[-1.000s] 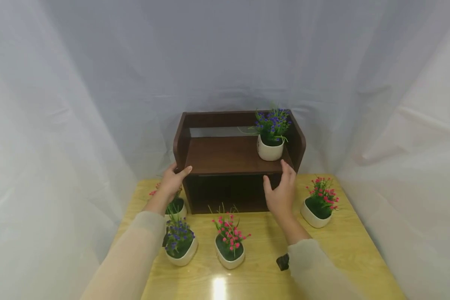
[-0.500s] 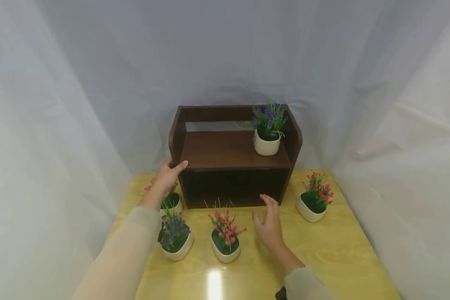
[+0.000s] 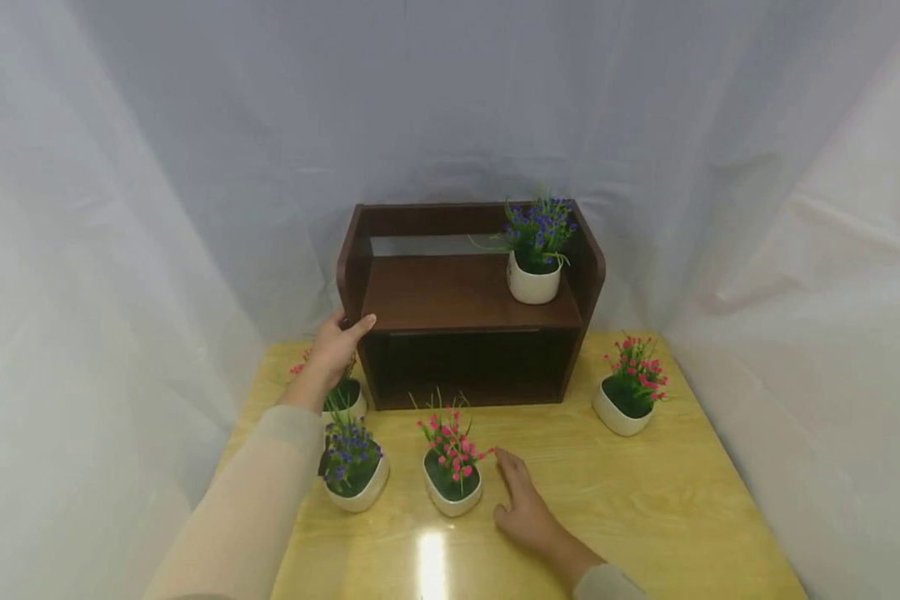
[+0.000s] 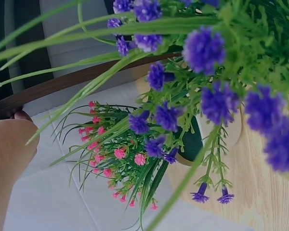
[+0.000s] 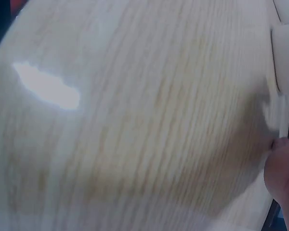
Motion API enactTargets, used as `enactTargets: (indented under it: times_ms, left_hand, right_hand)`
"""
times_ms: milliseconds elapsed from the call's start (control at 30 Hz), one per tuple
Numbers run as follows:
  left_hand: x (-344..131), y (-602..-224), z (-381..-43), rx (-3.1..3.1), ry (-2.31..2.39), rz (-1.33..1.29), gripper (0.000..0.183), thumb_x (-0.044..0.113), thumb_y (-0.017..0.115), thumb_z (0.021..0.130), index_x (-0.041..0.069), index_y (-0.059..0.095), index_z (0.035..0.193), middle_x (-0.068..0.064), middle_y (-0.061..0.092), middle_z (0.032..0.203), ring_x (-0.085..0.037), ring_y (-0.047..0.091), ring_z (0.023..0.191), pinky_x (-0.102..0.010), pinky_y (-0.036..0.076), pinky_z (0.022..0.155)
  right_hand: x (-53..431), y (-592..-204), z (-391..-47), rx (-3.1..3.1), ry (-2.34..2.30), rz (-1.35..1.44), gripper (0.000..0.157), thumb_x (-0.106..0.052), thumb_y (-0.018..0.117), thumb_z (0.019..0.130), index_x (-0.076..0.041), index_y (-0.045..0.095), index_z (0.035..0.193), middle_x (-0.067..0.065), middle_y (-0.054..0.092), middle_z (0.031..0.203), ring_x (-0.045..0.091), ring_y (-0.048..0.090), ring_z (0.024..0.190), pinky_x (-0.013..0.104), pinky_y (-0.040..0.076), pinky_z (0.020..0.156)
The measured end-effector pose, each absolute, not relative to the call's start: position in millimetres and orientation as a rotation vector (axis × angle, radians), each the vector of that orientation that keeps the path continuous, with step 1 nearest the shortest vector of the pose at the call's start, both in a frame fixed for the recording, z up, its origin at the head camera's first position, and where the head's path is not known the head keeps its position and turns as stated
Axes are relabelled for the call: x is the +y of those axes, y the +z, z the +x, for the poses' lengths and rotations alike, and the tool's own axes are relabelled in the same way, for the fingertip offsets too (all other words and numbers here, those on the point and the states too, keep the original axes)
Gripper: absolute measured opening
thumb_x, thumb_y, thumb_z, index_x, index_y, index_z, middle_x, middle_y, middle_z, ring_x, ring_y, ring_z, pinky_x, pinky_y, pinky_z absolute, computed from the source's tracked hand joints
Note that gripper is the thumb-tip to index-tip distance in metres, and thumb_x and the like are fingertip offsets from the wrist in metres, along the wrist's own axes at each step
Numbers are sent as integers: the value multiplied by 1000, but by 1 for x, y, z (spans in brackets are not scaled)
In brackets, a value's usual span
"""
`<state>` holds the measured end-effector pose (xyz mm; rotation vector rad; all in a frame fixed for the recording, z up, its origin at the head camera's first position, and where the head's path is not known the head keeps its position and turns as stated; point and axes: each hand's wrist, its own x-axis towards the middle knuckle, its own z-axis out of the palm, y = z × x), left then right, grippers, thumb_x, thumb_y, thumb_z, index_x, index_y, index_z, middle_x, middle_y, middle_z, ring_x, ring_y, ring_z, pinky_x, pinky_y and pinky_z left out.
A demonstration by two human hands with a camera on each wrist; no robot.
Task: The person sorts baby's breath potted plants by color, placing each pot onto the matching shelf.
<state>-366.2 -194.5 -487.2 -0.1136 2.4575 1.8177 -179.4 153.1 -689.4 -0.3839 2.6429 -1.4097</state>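
Observation:
My left hand (image 3: 335,346) grips the left side panel of a dark brown two-tier shelf (image 3: 442,292), thumb in front and fingers round the outer side. Beside the middle white pot with pink artificial flowers (image 3: 453,487), my right hand (image 3: 528,512) reaches in from the right, fingers extended and holding nothing. Its fingertips are close to the blooms; contact cannot be told. In the right wrist view, part of this hand (image 5: 283,175) shows at the edge near the pale pot (image 5: 286,57). A pot with purple flowers (image 3: 535,279) stands at the right of the upper tier.
Another purple-flowered pot (image 3: 356,479) stands front left, filling much of the left wrist view. Behind it, a pink-flowered pot (image 3: 347,400) is partly hidden by the left arm. A further pink-flowered pot (image 3: 625,408) stands right of the shelf. White curtains (image 3: 465,100) surround the wooden table (image 3: 645,500).
My right hand has moved down from the shelf's right front to beside the middle pink-flowered pot. The left hand stays on the shelf's side. The head view has shifted slightly.

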Motion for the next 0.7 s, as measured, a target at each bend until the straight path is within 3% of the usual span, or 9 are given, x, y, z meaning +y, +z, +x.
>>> enactTargets:
  times_ms: [400, 700]
  left_hand:
    - [-193, -488, -368, 2444, 1836, -106, 84, 49, 65, 108, 13, 26, 173, -19, 32, 177, -41, 31, 165, -56, 27, 137]
    - [-194, -487, -367, 2452, 1810, -123, 85, 50, 64, 108, 13, 24, 174, -19, 30, 178, -41, 30, 166, -57, 27, 137]
  right_hand:
    - [147, -683, -176, 2561, -1323, -483, 115, -27, 88, 85, -16, 18, 175, 20, 19, 181, 50, 27, 164, 73, 30, 127]
    - [134, -673, -177, 2523, -1352, -500, 117, -33, 92, 86, -22, 18, 176, 21, 22, 180, 51, 28, 164, 74, 28, 128]
